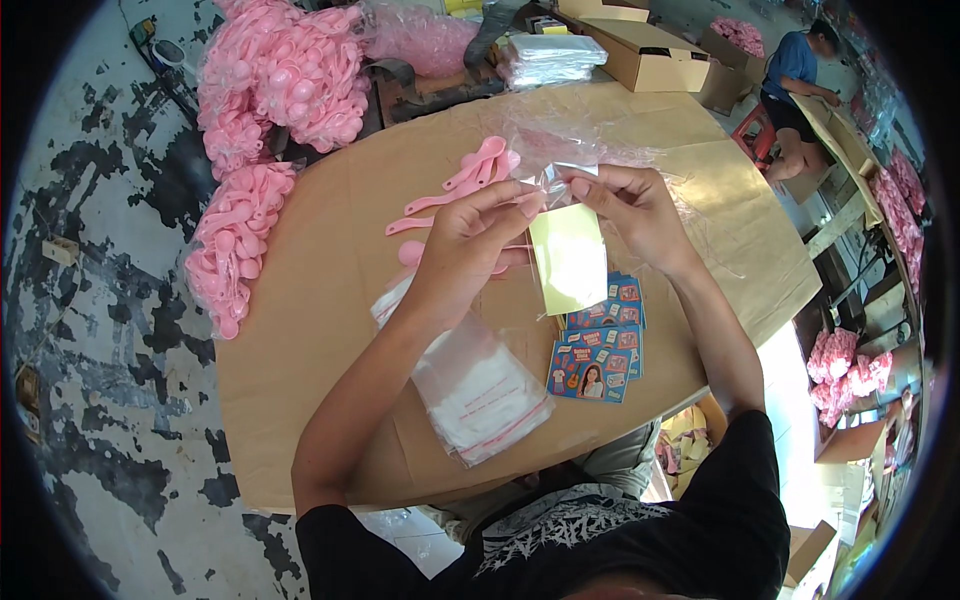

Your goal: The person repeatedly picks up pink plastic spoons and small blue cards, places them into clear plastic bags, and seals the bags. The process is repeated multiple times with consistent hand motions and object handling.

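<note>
Worked w/ both bare hands at clear bag (550, 178), just beyond blue cards (588, 370). In L hand (478, 238), had thumb + index nearly closed, pinching bag's upper edge, other fingers loosely curled. In R hand (635, 215), likewise pinched same edge btwn thumb + index. Held pale-yellow card (568, 260) hanging below grip, seemingly inside bag, reaching far edge of blue cards in view. Couldn't tell bag mouth sealed or not. Had flat clear bags (485, 400) in pile just L of blue cards, on brown table (310, 360). Saw loose pink spoons (485, 163) beyond + L of blue cards; carton (650, 58) well beyond blue cards; person in blue top (792, 60) far off, beyond + R of blue cards.
</note>
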Demonstrator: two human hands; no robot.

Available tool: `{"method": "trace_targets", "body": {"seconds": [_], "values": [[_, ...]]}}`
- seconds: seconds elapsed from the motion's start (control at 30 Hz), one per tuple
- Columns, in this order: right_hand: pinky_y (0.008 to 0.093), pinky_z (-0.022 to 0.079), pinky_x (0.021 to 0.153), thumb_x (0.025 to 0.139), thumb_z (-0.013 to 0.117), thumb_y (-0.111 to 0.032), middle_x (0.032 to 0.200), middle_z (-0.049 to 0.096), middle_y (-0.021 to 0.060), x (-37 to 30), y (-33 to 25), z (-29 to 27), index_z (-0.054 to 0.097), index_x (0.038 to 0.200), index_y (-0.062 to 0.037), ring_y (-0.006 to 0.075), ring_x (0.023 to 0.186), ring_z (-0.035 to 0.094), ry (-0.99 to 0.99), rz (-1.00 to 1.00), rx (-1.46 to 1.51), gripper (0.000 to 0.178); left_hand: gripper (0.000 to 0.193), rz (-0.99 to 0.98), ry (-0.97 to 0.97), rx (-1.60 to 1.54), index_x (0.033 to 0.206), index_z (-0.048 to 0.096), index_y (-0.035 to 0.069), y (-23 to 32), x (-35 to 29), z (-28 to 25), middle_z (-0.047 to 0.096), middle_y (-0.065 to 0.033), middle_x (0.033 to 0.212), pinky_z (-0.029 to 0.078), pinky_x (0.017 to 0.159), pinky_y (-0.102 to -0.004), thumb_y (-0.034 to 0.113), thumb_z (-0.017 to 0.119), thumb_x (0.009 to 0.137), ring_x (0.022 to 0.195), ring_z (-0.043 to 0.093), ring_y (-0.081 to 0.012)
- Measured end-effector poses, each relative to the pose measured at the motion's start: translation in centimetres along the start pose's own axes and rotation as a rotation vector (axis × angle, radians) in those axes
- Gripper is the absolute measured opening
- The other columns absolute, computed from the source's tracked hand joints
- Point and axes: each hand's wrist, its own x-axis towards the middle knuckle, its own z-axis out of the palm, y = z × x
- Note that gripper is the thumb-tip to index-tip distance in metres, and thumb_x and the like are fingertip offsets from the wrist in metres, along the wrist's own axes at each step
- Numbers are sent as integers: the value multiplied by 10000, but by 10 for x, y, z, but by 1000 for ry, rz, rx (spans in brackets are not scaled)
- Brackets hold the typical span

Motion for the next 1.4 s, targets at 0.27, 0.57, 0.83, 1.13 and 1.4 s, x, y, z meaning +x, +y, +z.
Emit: {"method": "trace_targets", "body": {"seconds": [0.27, 0.57, 0.83, 1.13, 1.4], "values": [[274, 511, 869, 865, 569, 66, 1034, 721, 106, 1, 7, -16, 716, 1069, 10, 139, 953, 660, -154, -313, -74, 258, 221, 101, -50, 121, 1144, 637, 38, 7, -2, -5, 644, -54, 1138, 597, 669, -302, 153, 560, 971, 927, 689, -163], [285, 474, 667, 799, 566, 114, 800, 692, 93, 0, 7, -16, 724, 870, 19, 154, 734, 624, -204, -566, -74, 198, 132, 259, -195, 198, 945, 627, 28, 15, -8, -10, 650, -42, 967, 585, 628, -236, 108, 525, 972, 881, 653, -88], [290, 483, 667, 813, 615, 33, 856, 701, 91, 2, -7, -33, 710, 886, -8, 153, 757, 627, -143, -636, -348, 127, 270, 198, -179, 299, 843, 500, 36, 7, -4, -10, 596, -68, 1076, 556, 699, -209, 15, 766, 799, 920, 679, -163], [236, 522, 725, 874, 701, -100, 1114, 688, 64, -61, -40, -19, 627, 1199, -54, 119, 843, 654, -106, 11, -360, 337, 346, 451, -183, 344, 1138, 541, 23, 26, -10, -14, 580, -67, 1148, 560, 815, -277, 39, 719, 842, 1021, 625, -151], [342, 536, 750, 819, 740, -123, 904, 721, 114, -115, -109, -48, 704, 1022, -21, 209, 834, 699, -385, 297, -888, 230, 230, 665, 82, 427, 1137, 562, -33, 109, -46, -32, 656, -124, 1050, 558, 776, -314, 88, 580, 941, 860, 663, -194]]}}
